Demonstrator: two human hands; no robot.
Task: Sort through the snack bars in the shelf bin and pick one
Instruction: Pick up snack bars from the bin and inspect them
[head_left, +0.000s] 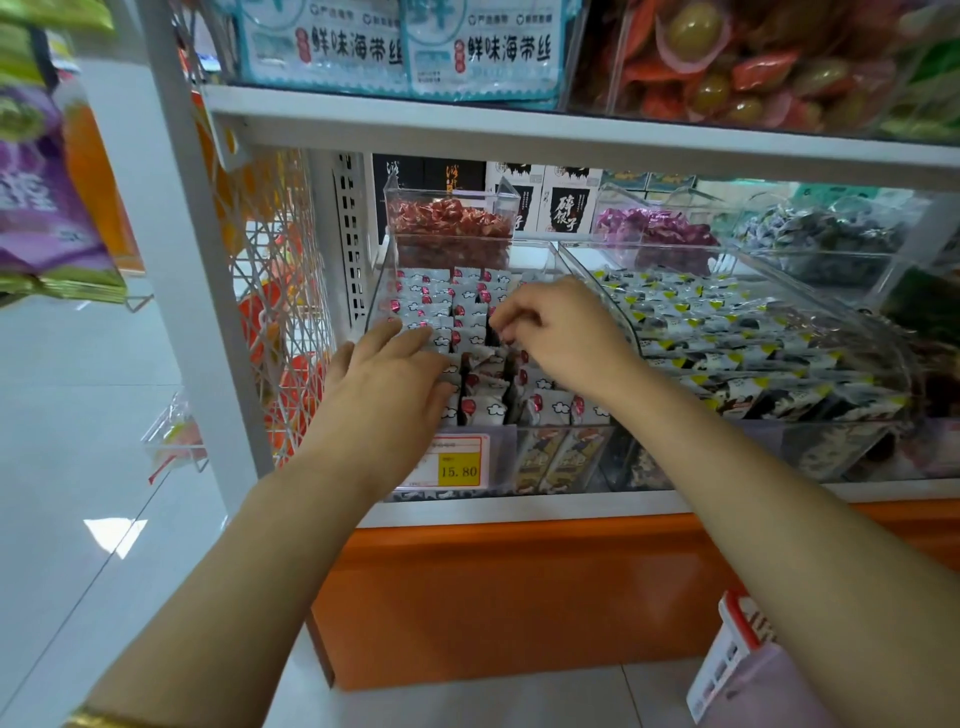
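Observation:
A clear plastic shelf bin (382, 280) holds several white-wrapped snack bars (441, 304) with red dots and cloud marks, packed in rows. My left hand (387, 371) lies flat on the bars at the bin's left front, fingers straight and spread. My right hand (553, 330) hovers over the middle of the bin with fingers curled, its fingertips pinching the edge of a snack bar (496, 338). Bars under both palms are hidden.
A second clear bin (883, 332) of black-and-white bars with yellow tips sits to the right. Small bins of red (449, 223) and purple (654, 228) candies stand behind. A yellow price tag (457, 467) reads 15.80. The shelf above (519, 127) overhangs closely; a wire rack (270, 291) stands left.

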